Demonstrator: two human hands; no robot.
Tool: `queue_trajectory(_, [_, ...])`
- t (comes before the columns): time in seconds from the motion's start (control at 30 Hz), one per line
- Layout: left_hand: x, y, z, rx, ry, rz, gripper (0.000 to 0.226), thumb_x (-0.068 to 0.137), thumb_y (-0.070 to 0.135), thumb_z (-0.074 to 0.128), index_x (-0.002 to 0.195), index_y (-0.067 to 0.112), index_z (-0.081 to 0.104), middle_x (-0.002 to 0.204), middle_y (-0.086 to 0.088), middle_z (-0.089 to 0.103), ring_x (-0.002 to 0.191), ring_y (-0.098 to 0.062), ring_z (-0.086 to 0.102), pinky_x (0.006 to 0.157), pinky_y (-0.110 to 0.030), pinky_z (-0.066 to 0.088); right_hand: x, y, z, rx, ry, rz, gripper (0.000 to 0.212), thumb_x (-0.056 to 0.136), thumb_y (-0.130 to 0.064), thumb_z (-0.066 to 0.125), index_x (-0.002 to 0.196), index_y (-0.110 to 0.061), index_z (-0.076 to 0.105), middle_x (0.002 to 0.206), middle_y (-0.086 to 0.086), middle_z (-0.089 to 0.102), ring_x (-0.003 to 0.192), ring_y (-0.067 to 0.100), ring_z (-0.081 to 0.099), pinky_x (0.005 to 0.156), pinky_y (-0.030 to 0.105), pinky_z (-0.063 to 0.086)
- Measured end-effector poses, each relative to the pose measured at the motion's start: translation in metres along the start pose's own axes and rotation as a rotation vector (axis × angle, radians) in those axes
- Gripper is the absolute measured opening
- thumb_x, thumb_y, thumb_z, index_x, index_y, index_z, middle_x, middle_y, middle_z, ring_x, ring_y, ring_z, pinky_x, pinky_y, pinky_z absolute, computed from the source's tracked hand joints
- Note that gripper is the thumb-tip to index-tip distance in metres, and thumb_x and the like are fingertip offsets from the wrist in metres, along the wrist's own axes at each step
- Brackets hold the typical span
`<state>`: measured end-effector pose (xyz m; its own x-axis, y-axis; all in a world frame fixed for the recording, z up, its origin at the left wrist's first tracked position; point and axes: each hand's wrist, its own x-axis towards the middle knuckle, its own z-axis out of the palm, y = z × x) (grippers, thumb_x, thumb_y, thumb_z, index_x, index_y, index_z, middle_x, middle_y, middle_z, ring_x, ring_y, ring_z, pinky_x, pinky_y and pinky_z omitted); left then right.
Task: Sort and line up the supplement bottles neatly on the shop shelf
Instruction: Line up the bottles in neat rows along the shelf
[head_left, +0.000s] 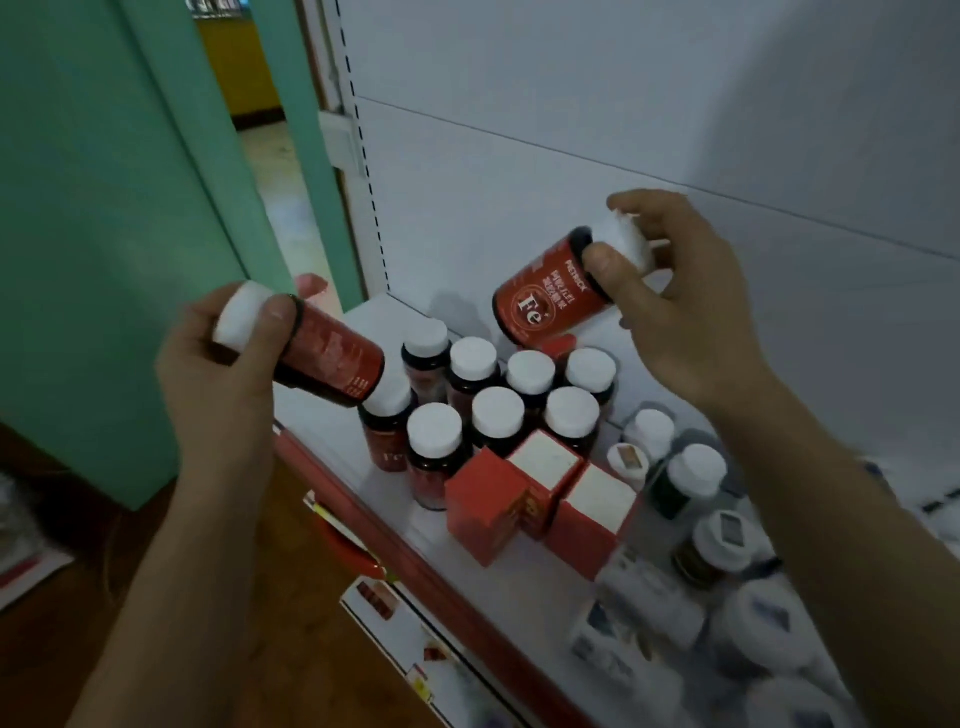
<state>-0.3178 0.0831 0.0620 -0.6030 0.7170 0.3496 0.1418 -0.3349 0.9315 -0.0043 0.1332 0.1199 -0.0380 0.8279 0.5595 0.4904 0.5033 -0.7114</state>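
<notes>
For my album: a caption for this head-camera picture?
Left hand tilts one red bottle, right hand a red Fe bottle, gripped at white caps, above upright bottles on the shelf.

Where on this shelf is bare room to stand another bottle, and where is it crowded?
Bare shelf shows at the left end, between the red front edge and the standing red bottles. Rightwards it is crowded: red boxes, then mixed bottles.

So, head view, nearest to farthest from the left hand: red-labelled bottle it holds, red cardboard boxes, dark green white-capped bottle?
1. The red-labelled white-capped bottle: in the left hand's grip, tilted over the shelf's left end.
2. The red cardboard boxes: shelf front, middle.
3. The dark green white-capped bottle: farther right.
</notes>
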Motion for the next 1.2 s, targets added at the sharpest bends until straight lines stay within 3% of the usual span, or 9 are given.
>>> queue_trajectory(0.13, [0.042,-0.034,0.029,0.114,-0.056,-0.013,0.031,0.092,0.030,0.075,0.118,0.016,0.065,0.106,0.007,0.066,0.088,0.001,0.062,0.075,-0.014,0.054,0.043,0.022,0.062,-0.138,-0.070,-0.039,0.047,0.088,-0.030,0.074,0.132,-0.025,0.056,0.125,-0.007,0.059,0.113,0.013,0.055,0.100,0.030,0.044])
queue_trajectory(0.3, [0.076,-0.063,0.048,0.323,-0.223,0.026,0.035,0.084,0.036,0.082,0.110,0.024,0.063,0.107,0.005,0.065,0.089,-0.007,0.059,0.070,-0.011,0.048,0.064,0.057,0.103,-0.309,-0.233,-0.065,0.049,0.084,-0.028,0.080,0.127,-0.023,0.057,0.124,-0.001,0.063,0.112,0.020,0.058,0.098,0.039,0.048])
queue_trajectory(0.5, [0.068,-0.099,0.051,0.513,-0.541,-0.048,0.037,0.079,0.037,0.086,0.108,0.026,0.066,0.106,0.017,0.066,0.094,-0.013,0.060,0.083,-0.037,0.053,0.064,0.083,0.116,-0.569,-0.599,-0.049,0.037,0.084,-0.027,0.076,0.118,-0.027,0.061,0.114,-0.002,0.065,0.107,0.023,0.060,0.094,0.040,0.049])
queue_trajectory(0.63, [0.066,-0.095,0.051,0.509,-0.702,-0.062,0.045,0.076,0.065,0.076,0.103,0.030,0.068,0.106,0.017,0.069,0.096,-0.004,0.063,0.079,-0.027,0.048,0.062,0.085,0.109,-0.529,-0.647,-0.055,0.031,0.088,-0.032,0.072,0.117,-0.026,0.064,0.109,-0.006,0.068,0.100,0.018,0.062,0.093,0.036,0.048])
queue_trajectory(0.73, [0.069,-0.076,0.055,0.541,-0.882,-0.116,0.062,0.073,0.083,0.053,0.107,0.033,0.069,0.109,0.017,0.069,0.101,-0.010,0.064,0.081,-0.033,0.051,0.055,0.076,0.089,-0.461,-0.623,-0.017,0.025,0.092,-0.029,0.068,0.117,-0.025,0.067,0.102,-0.004,0.068,0.092,0.016,0.062,0.090,0.038,0.050])
queue_trajectory(0.83, [0.063,-0.059,0.069,0.659,-0.846,0.063,0.054,0.089,0.072,0.053,0.122,0.031,0.064,0.120,0.010,0.065,0.109,-0.010,0.060,0.089,-0.034,0.046,0.038,0.067,0.054,-0.400,-0.550,0.027,0.023,0.095,-0.022,0.065,0.118,-0.020,0.066,0.114,0.003,0.067,0.099,0.019,0.063,0.091,0.039,0.051])
queue_trajectory(0.97, [0.041,-0.033,0.099,0.656,-0.783,0.367,0.046,0.097,0.053,0.055,0.131,0.023,0.059,0.130,-0.001,0.058,0.121,-0.018,0.052,0.095,-0.031,0.038,0.002,0.057,-0.012,-0.528,-0.536,0.128,0.025,0.099,-0.031,0.060,0.124,-0.027,0.061,0.119,-0.005,0.063,0.102,0.011,0.059,0.092,0.031,0.050])
queue_trajectory(1.1, [0.004,-0.012,0.133,0.567,-0.993,0.471,0.045,0.091,0.050,0.054,0.130,0.028,0.058,0.131,0.005,0.053,0.123,-0.020,0.048,0.097,-0.031,0.037,-0.045,0.047,-0.070,-0.683,-0.560,0.308,0.031,0.100,-0.036,0.057,0.130,-0.031,0.056,0.121,-0.007,0.061,0.106,0.013,0.058,0.091,0.031,0.048])
queue_trajectory(1.2, [-0.031,0.002,0.154,0.545,-1.233,0.587,0.045,0.090,0.052,0.051,0.130,0.034,0.056,0.127,0.013,0.052,0.119,-0.016,0.047,0.097,-0.040,0.042,-0.095,0.033,-0.095,-0.712,-0.418,0.269,0.032,0.096,-0.032,0.065,0.128,-0.026,0.061,0.116,-0.003,0.066,0.103,0.018,0.063,0.088,0.037,0.051])
